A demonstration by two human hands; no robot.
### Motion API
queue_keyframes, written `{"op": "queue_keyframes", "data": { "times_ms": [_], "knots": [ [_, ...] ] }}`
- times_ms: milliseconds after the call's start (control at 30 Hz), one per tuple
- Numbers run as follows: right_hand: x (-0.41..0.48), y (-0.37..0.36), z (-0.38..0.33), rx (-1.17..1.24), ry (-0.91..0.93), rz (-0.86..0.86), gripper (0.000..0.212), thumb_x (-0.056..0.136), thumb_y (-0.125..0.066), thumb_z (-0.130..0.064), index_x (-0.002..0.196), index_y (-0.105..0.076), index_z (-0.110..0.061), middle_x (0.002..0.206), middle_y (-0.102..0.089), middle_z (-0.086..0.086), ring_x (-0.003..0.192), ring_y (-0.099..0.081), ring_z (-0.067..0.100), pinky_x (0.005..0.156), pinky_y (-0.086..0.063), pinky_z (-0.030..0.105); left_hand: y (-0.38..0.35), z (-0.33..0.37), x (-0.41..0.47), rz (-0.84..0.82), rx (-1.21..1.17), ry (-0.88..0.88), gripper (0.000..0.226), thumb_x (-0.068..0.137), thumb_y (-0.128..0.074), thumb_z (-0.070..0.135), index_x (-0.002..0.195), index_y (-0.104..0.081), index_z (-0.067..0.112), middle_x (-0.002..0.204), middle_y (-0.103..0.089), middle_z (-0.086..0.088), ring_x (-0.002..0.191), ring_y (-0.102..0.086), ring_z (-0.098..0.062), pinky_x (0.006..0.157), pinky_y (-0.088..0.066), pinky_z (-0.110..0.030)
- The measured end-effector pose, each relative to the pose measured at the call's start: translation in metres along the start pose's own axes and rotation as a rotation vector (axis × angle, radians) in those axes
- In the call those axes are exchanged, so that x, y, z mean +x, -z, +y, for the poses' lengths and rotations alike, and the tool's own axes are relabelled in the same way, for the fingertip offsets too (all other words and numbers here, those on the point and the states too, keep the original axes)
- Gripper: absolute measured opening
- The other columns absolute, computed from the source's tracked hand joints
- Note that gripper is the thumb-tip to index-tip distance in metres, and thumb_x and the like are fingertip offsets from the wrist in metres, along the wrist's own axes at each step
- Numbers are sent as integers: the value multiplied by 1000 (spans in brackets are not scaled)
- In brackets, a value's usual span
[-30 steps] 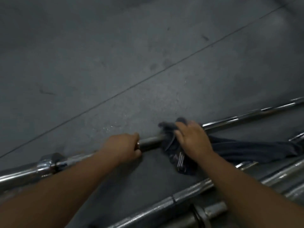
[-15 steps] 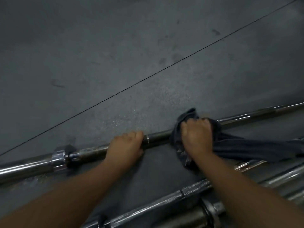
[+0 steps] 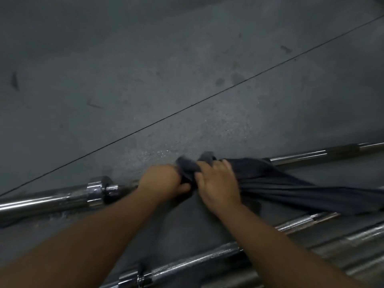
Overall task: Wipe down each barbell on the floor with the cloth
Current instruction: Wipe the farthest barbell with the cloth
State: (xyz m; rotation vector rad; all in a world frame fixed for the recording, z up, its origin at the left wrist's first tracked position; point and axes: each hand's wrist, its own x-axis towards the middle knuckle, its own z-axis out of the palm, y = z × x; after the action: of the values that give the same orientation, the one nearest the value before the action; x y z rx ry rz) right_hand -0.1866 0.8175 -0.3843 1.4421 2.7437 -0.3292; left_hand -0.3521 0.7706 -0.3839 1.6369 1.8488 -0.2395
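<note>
Barbell [image 3: 301, 158] runs left to right beneath my hands: left hand [image 3: 162, 181] curled round it, right hand [image 3: 218, 183] clutching the cloth [image 3: 280, 183] alongside (nearly touching).

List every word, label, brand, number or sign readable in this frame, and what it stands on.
None readable. No print shows on the cloth, the barbell under it, the other barbells or the floor. The collar is too blurred to show any engraving.
</note>
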Motion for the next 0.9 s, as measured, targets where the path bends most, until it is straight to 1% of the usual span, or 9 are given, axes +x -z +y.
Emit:
{"op": "queue_keyframes", "data": {
  "times_ms": [100,233,367,467,600,667,767,833,900],
  "knots": [
    [6,9,-1,75,105,-133,35,100,-35,-41,122,-57,-24,102,-65,9,93,-54,28,89,-36,40,25,-5,14,-388,-494,56,49,84,-69,50,125,-64,22,120,-63,1,104,-61,-19,93,-50,-32],
    [-1,16,44,13,88,-90,37,98,-42,-43,125,-55,-22,101,-62,15,93,-53,35,81,-42,43,9,-9,-7,-63,19,33,45,90,-52,59,115,-51,22,114,-62,-6,97,-61,-26,75,-45,-34],
    [-13,6,51,-4,-92,48,38,97,-37,-42,111,-62,-17,99,-63,14,94,-54,36,91,-43,47,-24,-36,-42,298,216,22,31,94,-48,49,110,-48,23,105,-63,-2,88,-62,-25,73,-51,-35],
    [-5,-10,-24,-30,-138,99,35,95,-35,-39,96,-64,-18,91,-65,13,91,-56,35,93,-41,50,-14,-37,-29,219,132,95,31,88,-55,52,106,-55,27,100,-65,0,88,-64,-25,72,-47,-32],
    [2,-8,-55,60,247,-134,45,94,-31,-45,132,-51,-30,113,-63,6,105,-53,26,99,-37,41,21,-49,-11,-305,-321,34,40,83,-69,38,121,-64,27,117,-64,4,102,-60,-18,95,-48,-30],
    [6,7,-6,17,223,-179,45,92,-32,-42,130,-52,-29,106,-64,10,94,-56,30,86,-40,42,17,-46,-13,-172,-215,138,42,78,-68,47,116,-63,28,112,-65,0,101,-63,-23,88,-50,-33],
    [-6,13,22,-63,-71,-34,36,90,-35,-32,102,-64,-14,89,-64,15,85,-54,36,83,-41,46,-12,-33,-34,141,103,103,31,84,-58,43,110,-52,27,107,-65,0,95,-65,-26,80,-50,-34],
    [-7,2,-20,-165,-26,-81,40,87,-34,-27,88,-70,-12,85,-65,13,87,-54,34,87,-41,48,-5,-39,-29,99,59,78,29,82,-59,39,107,-56,26,103,-66,-2,92,-65,-27,79,-50,-32],
    [-5,-3,-57,-44,96,-207,45,91,-32,-30,114,-68,-18,109,-66,13,106,-53,34,100,-37,47,8,-48,-15,-150,-129,4,27,83,-61,35,107,-63,23,108,-67,-6,92,-63,-26,80,-49,-30]
  ]
}}
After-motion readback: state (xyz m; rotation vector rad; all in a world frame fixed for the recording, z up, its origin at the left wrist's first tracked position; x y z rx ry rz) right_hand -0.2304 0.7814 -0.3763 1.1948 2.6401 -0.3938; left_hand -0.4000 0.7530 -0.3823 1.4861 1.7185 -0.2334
